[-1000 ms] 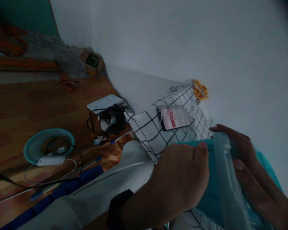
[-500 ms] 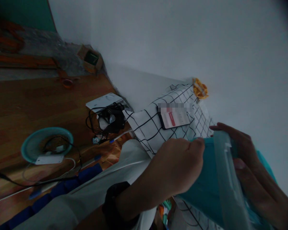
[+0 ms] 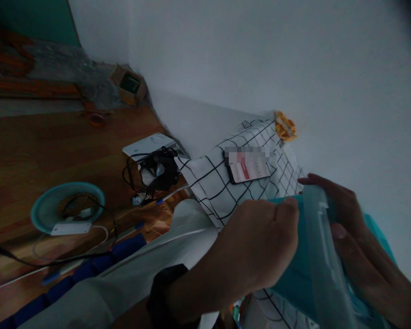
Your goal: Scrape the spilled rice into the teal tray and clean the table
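At the lower right, my left hand (image 3: 260, 244), with a black band at its wrist, is closed in a fist against a teal piece (image 3: 296, 274). Its fingertips are turned away, so what they pinch is hidden. My right hand (image 3: 363, 251) grips a long translucent plastic rim (image 3: 324, 256), thumb on the near side and fingers over the top. The teal material runs along both sides of this rim. I cannot tell whether the two form one box. Beyond my hands a phone (image 3: 248, 167) with a lit screen lies on a black-and-white checked cloth (image 3: 208, 176).
A crumpled yellow packet (image 3: 285, 126) lies by the wall. Down on the wooden floor are a teal basin (image 3: 43, 208), a white power strip (image 3: 71, 228), tangled black cables (image 3: 160, 167), a white box (image 3: 147, 144) and an open carton (image 3: 132, 87). Cords cross the lower left.
My left fist has shifted a little to the right, closer to the translucent rim. My right hand and the rim have moved very slightly left, with the grip unchanged.
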The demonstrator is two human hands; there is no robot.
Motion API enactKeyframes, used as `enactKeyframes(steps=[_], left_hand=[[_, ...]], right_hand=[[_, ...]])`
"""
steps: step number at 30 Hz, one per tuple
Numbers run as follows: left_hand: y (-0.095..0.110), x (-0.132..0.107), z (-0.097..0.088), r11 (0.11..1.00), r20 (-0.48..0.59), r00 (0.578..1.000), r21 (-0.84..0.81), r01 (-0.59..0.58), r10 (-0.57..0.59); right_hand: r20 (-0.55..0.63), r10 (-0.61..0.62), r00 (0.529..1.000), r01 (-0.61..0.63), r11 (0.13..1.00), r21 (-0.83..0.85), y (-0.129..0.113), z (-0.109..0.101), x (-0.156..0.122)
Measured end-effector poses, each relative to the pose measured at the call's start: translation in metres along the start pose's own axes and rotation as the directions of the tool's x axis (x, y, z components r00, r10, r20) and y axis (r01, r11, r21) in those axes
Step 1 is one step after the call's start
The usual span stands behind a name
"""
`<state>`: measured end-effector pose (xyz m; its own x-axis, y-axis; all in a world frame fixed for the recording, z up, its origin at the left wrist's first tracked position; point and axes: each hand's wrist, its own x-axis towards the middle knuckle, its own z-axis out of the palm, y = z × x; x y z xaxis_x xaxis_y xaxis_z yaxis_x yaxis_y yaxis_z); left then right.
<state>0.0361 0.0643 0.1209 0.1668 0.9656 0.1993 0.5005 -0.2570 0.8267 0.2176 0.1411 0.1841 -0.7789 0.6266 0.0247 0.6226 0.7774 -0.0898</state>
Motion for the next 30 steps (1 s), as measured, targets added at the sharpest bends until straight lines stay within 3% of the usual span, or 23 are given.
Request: enactKeyframes(steps=[10,15,21,30], left_hand=[[0.0,0.003,0.004,0.992,-0.073,0.995,0.107,-0.061,0.069],[-0.011,0.005,0.011,0.993,-0.09,0.99,-0.032,-0.114,0.111],[-0.013,0.003,0.018,0.986,-0.194,0.972,-0.073,-0.148,0.131],[-0.002,-0.001,0.022,0.976,-0.244,0.97,-0.214,-0.033,-0.021]], right_hand=[[-0.032,-0.017,0.999,0.017,1.0,-0.006,-0.006,0.0,0.004],[-0.017,-0.003,1.0,0.003,1.0,0.003,-0.006,-0.001,0.003],[-0.014,-0.003,1.0,0.003,1.0,0.025,-0.006,-0.001,0.003],[-0.019,-0.002,1.0,0.002,0.999,0.039,-0.005,0.0,0.004]])
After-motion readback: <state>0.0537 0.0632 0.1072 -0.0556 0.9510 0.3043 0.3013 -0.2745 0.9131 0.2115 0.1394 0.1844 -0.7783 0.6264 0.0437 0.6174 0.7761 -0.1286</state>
